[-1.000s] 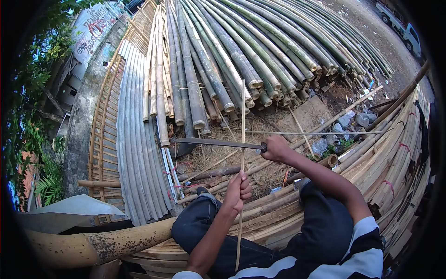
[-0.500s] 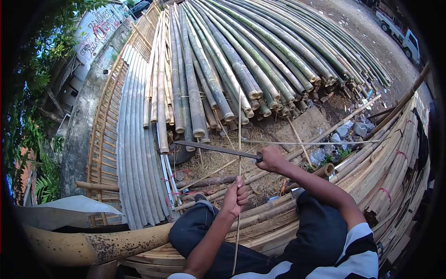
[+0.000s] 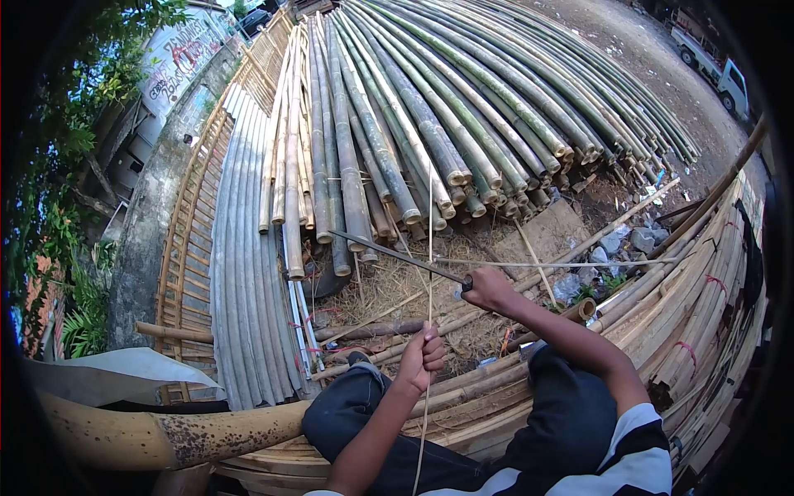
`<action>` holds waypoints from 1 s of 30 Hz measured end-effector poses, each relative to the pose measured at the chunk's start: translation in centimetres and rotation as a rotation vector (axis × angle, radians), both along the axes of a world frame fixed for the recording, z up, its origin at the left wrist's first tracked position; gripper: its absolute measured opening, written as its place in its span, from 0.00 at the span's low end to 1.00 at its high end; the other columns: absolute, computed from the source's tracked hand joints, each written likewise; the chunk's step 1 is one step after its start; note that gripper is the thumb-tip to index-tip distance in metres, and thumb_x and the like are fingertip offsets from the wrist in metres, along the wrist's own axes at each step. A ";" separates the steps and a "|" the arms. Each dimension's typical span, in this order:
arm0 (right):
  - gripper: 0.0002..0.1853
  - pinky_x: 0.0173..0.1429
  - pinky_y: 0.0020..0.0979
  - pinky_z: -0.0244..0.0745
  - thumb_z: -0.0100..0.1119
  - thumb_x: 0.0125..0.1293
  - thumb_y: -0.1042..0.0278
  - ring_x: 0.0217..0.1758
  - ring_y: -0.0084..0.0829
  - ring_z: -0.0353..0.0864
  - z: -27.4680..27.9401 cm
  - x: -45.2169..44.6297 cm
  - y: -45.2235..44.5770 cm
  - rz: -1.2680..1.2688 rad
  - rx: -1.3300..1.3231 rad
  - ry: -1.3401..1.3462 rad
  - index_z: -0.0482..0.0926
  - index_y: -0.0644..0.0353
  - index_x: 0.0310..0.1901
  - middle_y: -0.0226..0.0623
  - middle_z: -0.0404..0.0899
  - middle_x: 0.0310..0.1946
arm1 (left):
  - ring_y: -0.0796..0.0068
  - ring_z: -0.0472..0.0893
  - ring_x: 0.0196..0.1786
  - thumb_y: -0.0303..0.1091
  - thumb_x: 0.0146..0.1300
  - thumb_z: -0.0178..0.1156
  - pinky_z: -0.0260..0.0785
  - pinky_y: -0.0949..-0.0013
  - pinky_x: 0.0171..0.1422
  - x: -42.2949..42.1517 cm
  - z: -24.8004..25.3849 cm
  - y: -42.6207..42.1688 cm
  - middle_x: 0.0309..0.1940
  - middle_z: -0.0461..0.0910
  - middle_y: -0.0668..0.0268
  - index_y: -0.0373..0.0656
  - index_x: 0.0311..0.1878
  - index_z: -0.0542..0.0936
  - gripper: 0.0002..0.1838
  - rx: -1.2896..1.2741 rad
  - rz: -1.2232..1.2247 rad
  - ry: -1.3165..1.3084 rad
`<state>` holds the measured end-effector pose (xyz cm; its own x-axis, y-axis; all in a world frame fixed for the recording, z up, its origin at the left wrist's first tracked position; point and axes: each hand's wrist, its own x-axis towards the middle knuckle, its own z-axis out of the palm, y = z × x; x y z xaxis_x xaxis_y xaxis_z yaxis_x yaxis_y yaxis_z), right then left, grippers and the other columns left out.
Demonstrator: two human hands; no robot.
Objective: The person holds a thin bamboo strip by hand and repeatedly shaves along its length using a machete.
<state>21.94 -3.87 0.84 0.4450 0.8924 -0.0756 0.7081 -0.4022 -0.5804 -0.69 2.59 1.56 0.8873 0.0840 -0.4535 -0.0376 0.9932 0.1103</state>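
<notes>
The left hand point(image 3: 422, 358) was wrapped around a thin stick point(image 3: 429, 302) — the right hand point(image 3: 490, 289) gripped a long knife point(image 3: 389, 254), which crossed the stick slantwise.

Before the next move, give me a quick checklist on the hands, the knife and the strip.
1. Strip gripped by the left hand: ok, the fingers are closed around it.
2. Knife held by its handle: ok, in the right hand.
3. Left hand away from the blade: ok, it grips the strip below where the blade crosses it in view.
4. Blade touching the strip: cannot tell, they overlap in the picture but contact is unclear.
5. Knife tip clear of the bamboo poles: cannot tell, it overlaps pole ends in view and depth is uncertain.
</notes>
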 end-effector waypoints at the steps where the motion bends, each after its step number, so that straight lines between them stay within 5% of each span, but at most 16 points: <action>1: 0.13 0.37 0.47 0.75 0.57 0.45 0.61 0.30 0.53 0.79 0.7 -0.6 -0.1 -0.007 0.007 0.002 0.77 0.65 0.26 0.53 0.77 0.22 | 0.88 0.45 0.14 0.48 0.74 0.41 0.37 0.81 0.14 0.2 0.2 0.3 0.14 0.47 0.79 0.51 0.29 0.63 0.17 0.007 -0.007 0.002; 5: 0.12 0.36 0.47 0.75 0.58 0.45 0.61 0.29 0.52 0.79 1.4 -2.8 -0.2 0.250 -0.012 -0.102 0.76 0.63 0.25 0.50 0.78 0.21 | 0.88 0.45 0.14 0.48 0.74 0.40 0.37 0.81 0.14 -0.3 0.5 -0.4 0.15 0.47 0.79 0.50 0.29 0.63 0.17 -0.098 0.021 -0.002; 8: 0.13 0.35 0.45 0.76 0.58 0.44 0.61 0.27 0.50 0.80 -0.7 2.1 1.4 -0.002 -0.082 -0.153 0.79 0.63 0.26 0.50 0.77 0.20 | 0.88 0.45 0.14 0.48 0.73 0.42 0.37 0.81 0.14 -0.8 1.3 -1.7 0.14 0.47 0.79 0.50 0.28 0.63 0.17 -0.092 0.059 -0.041; 11: 0.14 0.36 0.45 0.77 0.57 0.44 0.61 0.29 0.50 0.81 -0.7 3.3 0.4 -0.102 -0.074 -0.205 0.80 0.64 0.26 0.52 0.78 0.21 | 0.88 0.45 0.14 0.50 0.73 0.42 0.37 0.81 0.14 0.9 1.1 -0.3 0.15 0.47 0.79 0.50 0.28 0.63 0.18 0.115 -0.028 0.104; 13: 0.15 0.39 0.47 0.77 0.57 0.44 0.60 0.29 0.52 0.81 0.2 1.7 -0.3 -0.077 -0.103 -0.063 0.79 0.67 0.26 0.54 0.78 0.22 | 0.88 0.45 0.14 0.50 0.72 0.42 0.38 0.81 0.14 0.7 0.3 -0.7 0.14 0.47 0.79 0.50 0.27 0.63 0.19 0.032 -0.030 0.044; 16: 0.16 0.38 0.47 0.76 0.58 0.44 0.59 0.28 0.52 0.81 0.1 -1.2 -0.9 -0.003 -0.039 0.010 0.79 0.66 0.27 0.53 0.78 0.21 | 0.88 0.45 0.14 0.51 0.72 0.42 0.37 0.80 0.14 0.3 -0.4 -0.5 0.14 0.47 0.79 0.51 0.27 0.63 0.19 -0.065 -0.030 0.053; 18: 0.16 0.37 0.47 0.77 0.59 0.44 0.59 0.28 0.52 0.81 0.4 -2.4 -1.0 0.260 -0.051 -0.133 0.78 0.66 0.26 0.53 0.78 0.21 | 0.88 0.45 0.14 0.51 0.72 0.42 0.37 0.80 0.14 -0.1 -0.3 -1.1 0.14 0.47 0.79 0.51 0.27 0.63 0.19 -0.002 -0.028 0.070; 25: 0.13 0.38 0.47 0.76 0.57 0.43 0.63 0.29 0.53 0.80 -0.7 7.2 -0.9 -0.372 -0.026 -0.130 0.78 0.67 0.20 0.57 0.77 0.22 | 0.88 0.45 0.14 0.49 0.73 0.41 0.36 0.81 0.14 1.0 1.5 -3.5 0.14 0.48 0.80 0.51 0.27 0.62 0.18 0.181 -0.147 0.142; 30: 0.12 0.39 0.48 0.75 0.57 0.43 0.62 0.28 0.54 0.79 -1.1 2.2 -2.6 -0.120 -0.011 -0.036 0.77 0.65 0.23 0.55 0.76 0.21 | 0.88 0.45 0.13 0.49 0.73 0.40 0.37 0.81 0.14 0.6 -0.4 -2.4 0.14 0.47 0.79 0.51 0.27 0.62 0.19 -0.060 -0.150 0.048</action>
<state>24.10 -6.47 -0.26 0.5507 0.8319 -0.0675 0.6748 -0.4914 -0.5506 -0.05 0.20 1.18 0.8648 -0.0767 -0.4962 0.1158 0.9921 0.0484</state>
